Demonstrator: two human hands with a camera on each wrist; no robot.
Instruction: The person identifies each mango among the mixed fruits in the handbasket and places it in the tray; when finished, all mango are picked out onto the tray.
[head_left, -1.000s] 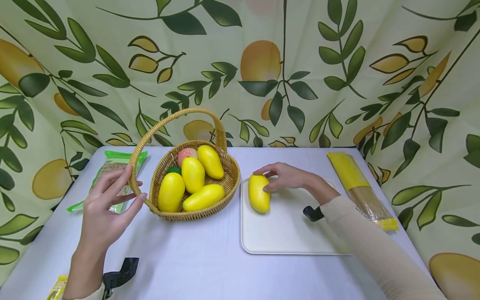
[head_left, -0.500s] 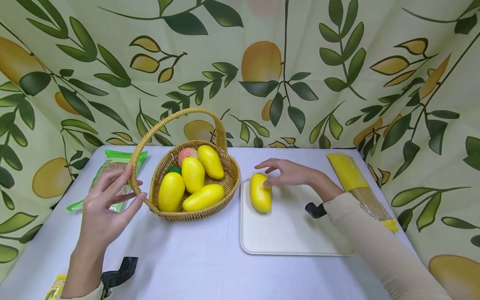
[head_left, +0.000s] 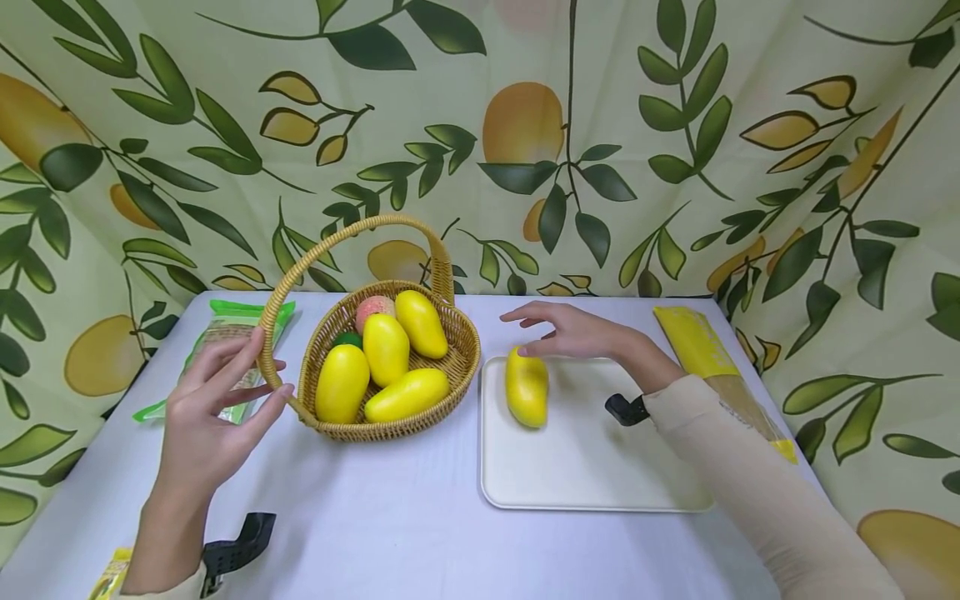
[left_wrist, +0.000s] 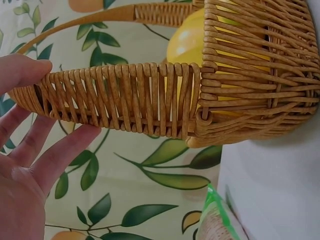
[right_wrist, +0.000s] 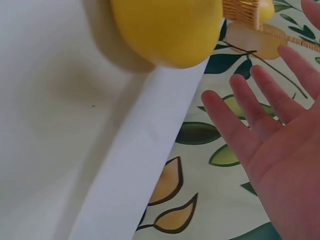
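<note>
The person's left hand [head_left: 213,408] pinches the arched handle of a tan woven wicker basket [head_left: 390,432] between thumb and fingers. In the basket lie four smooth yellow mangoes [head_left: 406,396], a round pinkish-red fruit [head_left: 373,310] and a partly hidden green fruit [head_left: 348,340]. The right hand [head_left: 573,329], fingers extended, is over the far end of another yellow mango [head_left: 527,392]; its thumb overlaps the tip, contact unclear. That mango lies at the left side of a white rectangular tray [head_left: 585,467]. A green-edged clear packet [head_left: 243,309] lies behind the left hand.
</note>
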